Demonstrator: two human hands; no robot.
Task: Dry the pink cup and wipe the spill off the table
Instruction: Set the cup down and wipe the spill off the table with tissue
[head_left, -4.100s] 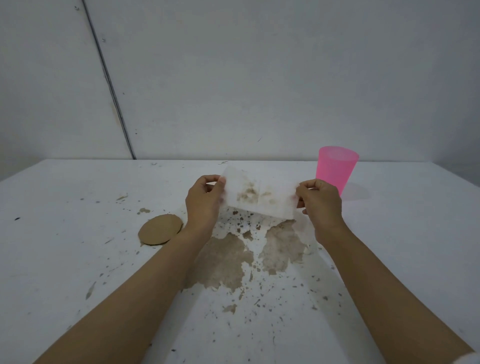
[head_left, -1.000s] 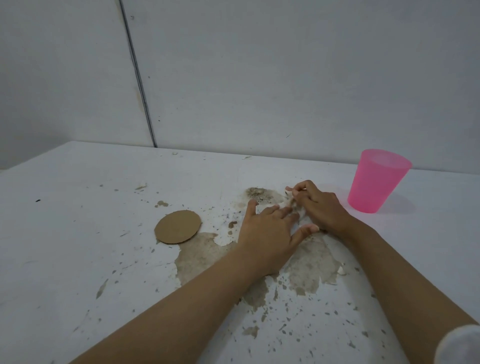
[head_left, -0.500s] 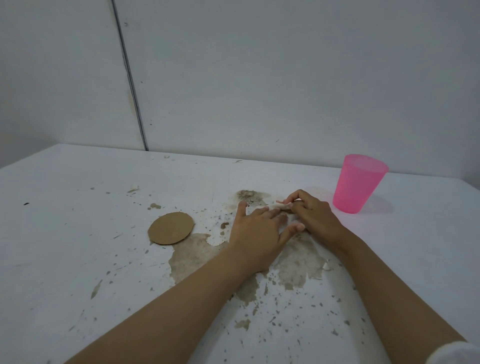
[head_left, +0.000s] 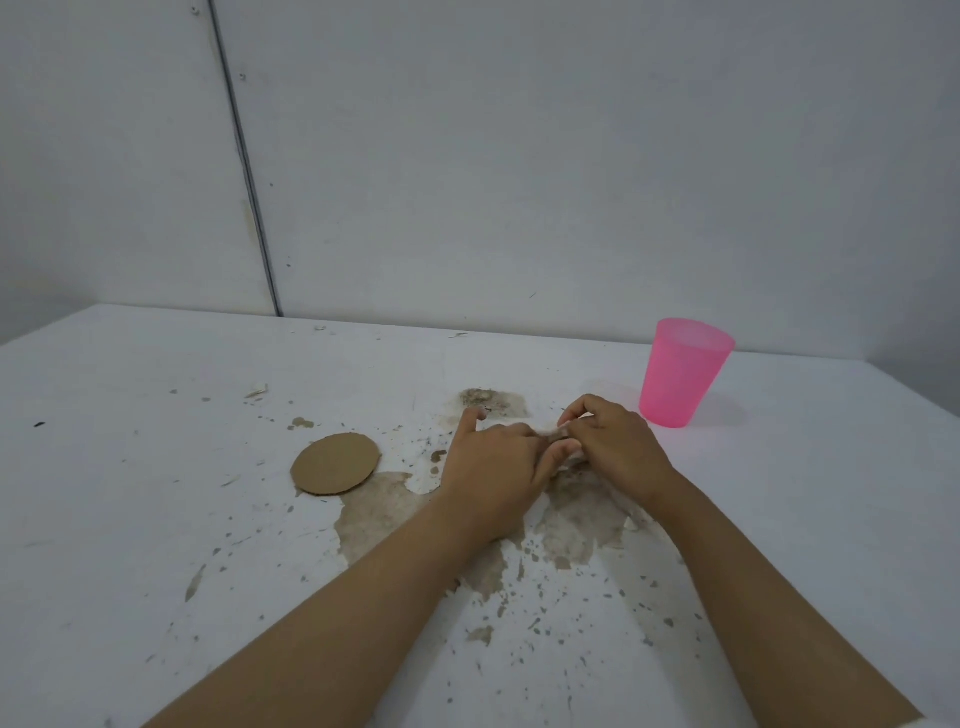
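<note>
The pink cup (head_left: 681, 372) stands upright at the back right of the white table (head_left: 130, 493). Just left of it, my right hand (head_left: 613, 447) pinches a small white tissue (head_left: 555, 431), most of it hidden under my fingers. My left hand (head_left: 496, 467) lies against it with the index finger stretched out, its fingertips touching the same tissue. A brownish smear (head_left: 491, 401) marks the table just beyond my hands. Both hands sit over the middle of the table.
A round brown cardboard disc (head_left: 335, 463) lies flat to the left of my left hand. Large brown patches (head_left: 374, 514) and many small specks mark the table surface around and in front of my hands. A grey wall (head_left: 519, 156) rises behind the table.
Four seconds ago I held the stained tissue spread in the air. Since then both hands came down onto the table, and over the last second they have drawn closer, bunching the tissue.
</note>
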